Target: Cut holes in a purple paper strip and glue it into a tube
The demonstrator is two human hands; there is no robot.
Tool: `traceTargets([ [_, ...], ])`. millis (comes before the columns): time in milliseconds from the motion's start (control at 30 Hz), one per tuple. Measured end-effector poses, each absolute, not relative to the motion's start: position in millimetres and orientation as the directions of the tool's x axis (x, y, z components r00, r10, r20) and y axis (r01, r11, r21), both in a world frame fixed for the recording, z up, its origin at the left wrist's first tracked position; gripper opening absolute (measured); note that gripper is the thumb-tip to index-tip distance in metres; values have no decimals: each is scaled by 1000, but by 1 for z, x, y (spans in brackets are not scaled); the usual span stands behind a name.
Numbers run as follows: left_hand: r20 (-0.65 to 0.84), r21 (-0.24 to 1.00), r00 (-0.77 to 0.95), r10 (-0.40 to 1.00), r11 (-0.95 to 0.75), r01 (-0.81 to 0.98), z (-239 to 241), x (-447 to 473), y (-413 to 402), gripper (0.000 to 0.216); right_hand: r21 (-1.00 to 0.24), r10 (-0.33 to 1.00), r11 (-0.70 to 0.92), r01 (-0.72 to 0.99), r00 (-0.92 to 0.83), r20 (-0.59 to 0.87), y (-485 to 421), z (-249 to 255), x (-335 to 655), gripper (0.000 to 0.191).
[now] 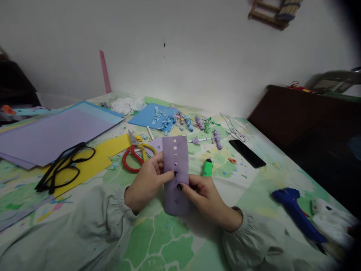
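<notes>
A purple foam strip point(176, 201) stands roughly upright between my hands, with a column of small holes down its upper half and round marks lower down. My left hand point(149, 178) grips its left edge, thumb pressed on the front near the middle. From the right side my right hand point(207, 195) pinches the strip, its dark-nailed thumb on the front; the fingers behind are partly hidden. Beyond my left hand lie scissors point(137, 152) with red and yellow handles. A green lighter point(208, 168) rests just past my right hand.
Black glasses point(66, 165) lie on yellow sheets point(101, 154) at left, near large purple sheets point(56, 131). Toward the wall are a blue sheet point(143, 114) and several small foam-wrapped rolls point(217, 139). At right are a phone point(247, 153) and a blue glue gun point(299, 212).
</notes>
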State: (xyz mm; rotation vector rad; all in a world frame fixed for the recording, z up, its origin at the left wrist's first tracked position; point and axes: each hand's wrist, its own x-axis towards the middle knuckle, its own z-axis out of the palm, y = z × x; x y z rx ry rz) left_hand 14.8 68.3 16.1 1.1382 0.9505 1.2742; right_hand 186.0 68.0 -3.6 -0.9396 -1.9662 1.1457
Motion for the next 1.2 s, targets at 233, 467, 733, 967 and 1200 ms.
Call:
traceTargets([
  [233, 87, 972, 28, 996, -79, -220, 17, 19, 65, 30, -828, 821, 451, 333, -520, 238, 64, -1, 186, 32],
  [467, -4, 950, 176, 984, 59, -307, 18, 12, 63, 24, -965, 854, 250, 83, -489, 179, 67, -3, 189, 28],
  [733, -143, 794, 250, 958, 261, -548, 17, 5, 71, 16, -974, 849, 219, -49, -483, 215, 69, -6, 191, 22],
  [967, -100, 887, 327, 940, 233, -398, 8, 0, 76, 27, -979, 843, 181, -93, -497, 204, 70, -7, 192, 22],
  [1200, -67, 892, 346, 936, 212, -400, 9, 1, 73, 21, -986, 822, 129, -102, -545, 164, 69, -4, 191, 19],
])
